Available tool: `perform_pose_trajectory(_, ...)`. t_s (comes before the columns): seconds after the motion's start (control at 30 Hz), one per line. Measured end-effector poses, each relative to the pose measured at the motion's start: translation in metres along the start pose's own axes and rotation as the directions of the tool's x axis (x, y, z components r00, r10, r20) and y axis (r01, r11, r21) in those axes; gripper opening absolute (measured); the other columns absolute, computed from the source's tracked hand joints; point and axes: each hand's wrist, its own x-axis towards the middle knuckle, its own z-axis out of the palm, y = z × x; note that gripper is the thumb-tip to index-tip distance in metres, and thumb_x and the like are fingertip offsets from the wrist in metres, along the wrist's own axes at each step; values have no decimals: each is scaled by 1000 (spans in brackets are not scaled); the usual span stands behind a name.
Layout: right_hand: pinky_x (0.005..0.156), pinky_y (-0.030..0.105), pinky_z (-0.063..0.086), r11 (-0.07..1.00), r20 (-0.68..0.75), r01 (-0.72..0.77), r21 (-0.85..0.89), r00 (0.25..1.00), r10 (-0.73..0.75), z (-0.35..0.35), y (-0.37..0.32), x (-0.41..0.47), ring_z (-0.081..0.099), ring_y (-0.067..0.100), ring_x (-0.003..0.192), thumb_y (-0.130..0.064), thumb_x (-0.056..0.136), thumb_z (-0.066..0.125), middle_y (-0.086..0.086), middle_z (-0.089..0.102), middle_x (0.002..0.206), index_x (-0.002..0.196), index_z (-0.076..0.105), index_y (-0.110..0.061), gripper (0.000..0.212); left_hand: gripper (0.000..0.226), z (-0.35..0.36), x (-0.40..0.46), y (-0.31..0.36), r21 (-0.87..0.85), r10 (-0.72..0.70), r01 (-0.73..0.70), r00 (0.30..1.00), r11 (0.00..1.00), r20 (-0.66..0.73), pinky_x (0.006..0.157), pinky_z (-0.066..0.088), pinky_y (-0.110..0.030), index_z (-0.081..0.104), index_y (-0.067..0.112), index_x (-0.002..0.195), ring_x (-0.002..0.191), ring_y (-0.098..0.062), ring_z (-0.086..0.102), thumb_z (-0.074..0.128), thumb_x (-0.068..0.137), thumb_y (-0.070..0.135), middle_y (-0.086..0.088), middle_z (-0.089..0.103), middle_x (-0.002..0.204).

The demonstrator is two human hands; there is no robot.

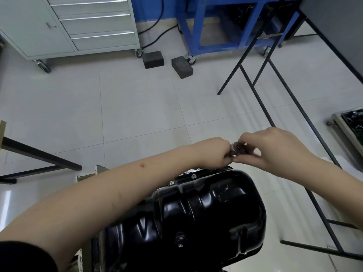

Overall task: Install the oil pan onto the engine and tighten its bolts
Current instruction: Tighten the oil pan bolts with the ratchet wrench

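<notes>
The glossy black oil pan sits on the engine below me, filling the lower middle of the view. Two bolts show in its far flange. Both hands meet just beyond the pan's far end. My left hand is curled around the lower part of a metal ratchet tool. My right hand pinches the tool's round silver head from the right. The tool's lower end and whatever it touches are hidden behind my hands.
Pale tiled floor lies beyond the engine. Black metal table legs run along the right, and another dark frame lies at the left. Two black blocks, a grey drawer cabinet and a blue stand stand at the back.
</notes>
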Motion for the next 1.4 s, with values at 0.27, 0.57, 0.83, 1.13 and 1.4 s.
perform_pose_trajectory(0.27, 68, 23, 29, 995, 43, 37, -91, 999, -33, -5, 4, 5, 55, 20, 81, -58, 77, 52, -6, 67, 77, 91, 63, -23, 39, 37, 2, -2, -3, -34, 4, -4, 1000, 999, 19, 59, 28, -28, 40, 15, 61, 59, -22, 41, 41, 96, 24, -1, 43, 56)
perform_pose_trajectory(0.57, 58, 22, 35, 988, 50, 156, 1, 986, -156, -4, 9, 4, 60, 21, 71, -36, 77, 69, -5, 64, 73, 86, 65, -18, 21, 32, 3, -4, 1, 51, 41, -37, 996, 998, -84, 57, 22, -27, 59, -5, 89, 68, -27, 44, 42, 96, 21, -23, 63, 85)
perform_pose_trajectory(0.83, 54, 22, 30, 983, 97, 11, -183, 995, 7, -2, 7, 1, 50, 17, 71, -72, 73, 34, -9, 64, 77, 83, 51, -26, 50, 34, 1, -4, 4, 149, -4, 7, 1000, 989, -22, 60, 31, -29, 55, 3, 85, 67, -24, 40, 39, 97, 31, -17, 61, 83)
perform_pose_trajectory(1.13, 56, 20, 43, 964, -5, 264, 10, 964, -264, -6, 6, -4, 64, 22, 63, -19, 64, 82, -3, 67, 70, 82, 71, -12, 23, 26, 1, -8, 8, 78, 68, -72, 997, 994, 44, 55, 18, -26, 56, -1, 91, 64, -23, 38, 39, 97, 18, -21, 61, 85)
perform_pose_trajectory(1.4, 49, 23, 27, 978, 100, -111, -176, 986, 130, 4, -4, -4, 59, 16, 75, -74, 73, 36, -8, 63, 78, 84, 45, -24, 52, 23, -6, -3, 4, 53, -2, 2, 1000, 999, 3, 57, 29, -27, 48, 9, 73, 65, -24, 43, 49, 91, 23, 0, 39, 55)
